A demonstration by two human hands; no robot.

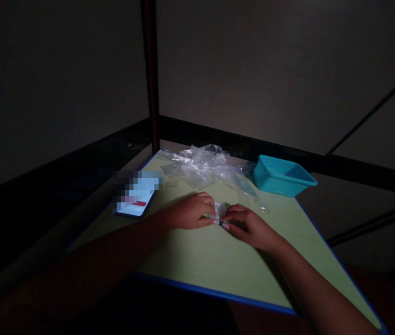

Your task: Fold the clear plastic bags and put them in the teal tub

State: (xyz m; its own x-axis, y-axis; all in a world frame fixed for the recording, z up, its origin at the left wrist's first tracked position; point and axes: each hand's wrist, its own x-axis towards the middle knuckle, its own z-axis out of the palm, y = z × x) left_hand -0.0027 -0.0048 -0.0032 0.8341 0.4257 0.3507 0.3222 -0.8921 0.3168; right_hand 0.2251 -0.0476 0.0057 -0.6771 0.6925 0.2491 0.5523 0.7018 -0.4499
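Between my two hands, a small clear plastic bag (220, 210) is held just above the table. My left hand (197, 211) pinches its left side, the thumb below and the fingers curled over. On the other side my right hand (244, 222) grips it between thumb and fingertips. The fingers cover part of the bag, and whether anything is inside it I cannot tell. Beyond the hands lies a loose heap of crumpled clear plastic bags (204, 163), spread over the far end of the table.
The pale green table (197, 265) has a blue edge. A lit phone (137, 195), partly blurred out, lies at the left edge. At the far right corner stands a turquoise plastic basket (281, 179). Dim walls or panels rise behind, with a dark post (151, 74) at their corner.
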